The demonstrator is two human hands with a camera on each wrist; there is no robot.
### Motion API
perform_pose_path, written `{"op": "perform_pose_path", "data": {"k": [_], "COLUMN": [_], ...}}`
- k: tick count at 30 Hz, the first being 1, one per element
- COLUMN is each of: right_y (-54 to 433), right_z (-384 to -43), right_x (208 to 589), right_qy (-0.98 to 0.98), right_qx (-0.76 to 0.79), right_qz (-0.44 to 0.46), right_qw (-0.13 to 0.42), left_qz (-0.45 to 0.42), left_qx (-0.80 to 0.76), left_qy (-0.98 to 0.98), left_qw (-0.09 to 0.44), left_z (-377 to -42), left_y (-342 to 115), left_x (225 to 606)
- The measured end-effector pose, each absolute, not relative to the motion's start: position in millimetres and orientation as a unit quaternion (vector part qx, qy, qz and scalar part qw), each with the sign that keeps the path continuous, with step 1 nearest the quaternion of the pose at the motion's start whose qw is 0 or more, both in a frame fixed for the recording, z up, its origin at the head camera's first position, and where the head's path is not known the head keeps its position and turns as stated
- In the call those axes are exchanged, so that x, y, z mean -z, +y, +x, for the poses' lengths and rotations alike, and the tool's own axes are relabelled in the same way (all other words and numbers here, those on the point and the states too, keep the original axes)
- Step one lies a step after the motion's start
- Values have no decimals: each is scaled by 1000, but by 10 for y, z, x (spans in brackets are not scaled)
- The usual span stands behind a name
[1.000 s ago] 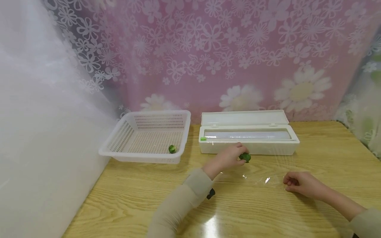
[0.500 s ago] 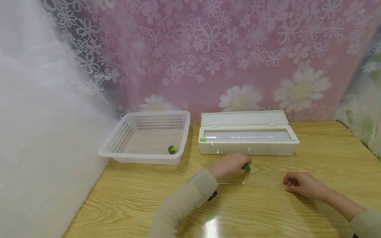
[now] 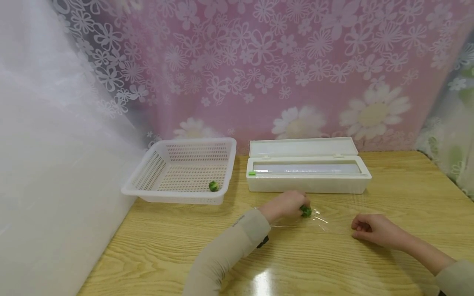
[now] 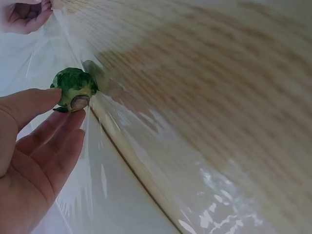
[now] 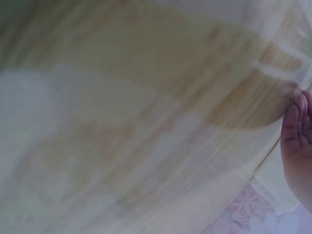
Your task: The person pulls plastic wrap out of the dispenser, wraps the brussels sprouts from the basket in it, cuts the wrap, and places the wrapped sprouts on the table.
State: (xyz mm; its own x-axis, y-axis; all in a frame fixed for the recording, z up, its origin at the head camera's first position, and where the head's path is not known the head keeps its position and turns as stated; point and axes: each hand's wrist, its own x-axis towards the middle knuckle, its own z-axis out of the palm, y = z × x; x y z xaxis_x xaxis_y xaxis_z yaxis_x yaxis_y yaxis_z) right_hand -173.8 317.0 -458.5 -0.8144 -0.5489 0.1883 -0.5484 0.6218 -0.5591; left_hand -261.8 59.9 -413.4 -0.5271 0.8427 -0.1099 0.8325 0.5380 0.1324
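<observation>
My left hand (image 3: 286, 205) pinches a green Brussels sprout (image 4: 73, 89) between thumb and fingers, its cut stem end turned outward in the left wrist view. Beneath the sprout spreads a clear sheet of plastic wrap (image 3: 319, 220), creased and shiny around it. To the right, my right hand (image 3: 379, 231) pinches the corner of that sheet between curled fingers and thumb, low over the table. The sheet runs back to a white wrap dispenser (image 3: 309, 184) with its lid raised and the roll (image 3: 307, 168) showing inside. The left palm is hidden in the head view.
A white slotted basket (image 3: 172, 192) stands at the back left, with another Brussels sprout (image 3: 214, 186) in its front right corner. A green slider (image 3: 252, 173) sits at the dispenser's left end. The wooden table (image 3: 148, 255) ends at a flowered curtain (image 3: 259, 82) behind.
My left hand has come down and nearer with the Brussels sprout, from in front of the dispenser onto the wrap, which now creases there. My right hand has stayed almost still.
</observation>
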Motion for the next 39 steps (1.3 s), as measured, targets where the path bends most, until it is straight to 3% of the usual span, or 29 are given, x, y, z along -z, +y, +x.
{"op": "perform_pose_path", "data": {"k": [10, 20, 27, 39], "right_y": [3200, 3097, 3029, 2989], "right_z": [-1719, -1755, -1746, -1749], "right_x": [4494, 4531, 4577, 4402], "right_qy": [885, 904, 928, 929], "right_qx": [317, 213, 145, 177], "right_qz": [-334, -371, -340, -300], "right_qw": [65, -24, -32, -125], "left_qz": [499, 494, 491, 485], "left_qx": [-27, -31, -23, -27], "left_qy": [864, 866, 868, 871], "left_qw": [66, 69, 65, 67], "left_z": [-2643, -2619, -2604, -2616], "left_y": [585, 584, 584, 594], "left_x": [4166, 4155, 4150, 4186]}}
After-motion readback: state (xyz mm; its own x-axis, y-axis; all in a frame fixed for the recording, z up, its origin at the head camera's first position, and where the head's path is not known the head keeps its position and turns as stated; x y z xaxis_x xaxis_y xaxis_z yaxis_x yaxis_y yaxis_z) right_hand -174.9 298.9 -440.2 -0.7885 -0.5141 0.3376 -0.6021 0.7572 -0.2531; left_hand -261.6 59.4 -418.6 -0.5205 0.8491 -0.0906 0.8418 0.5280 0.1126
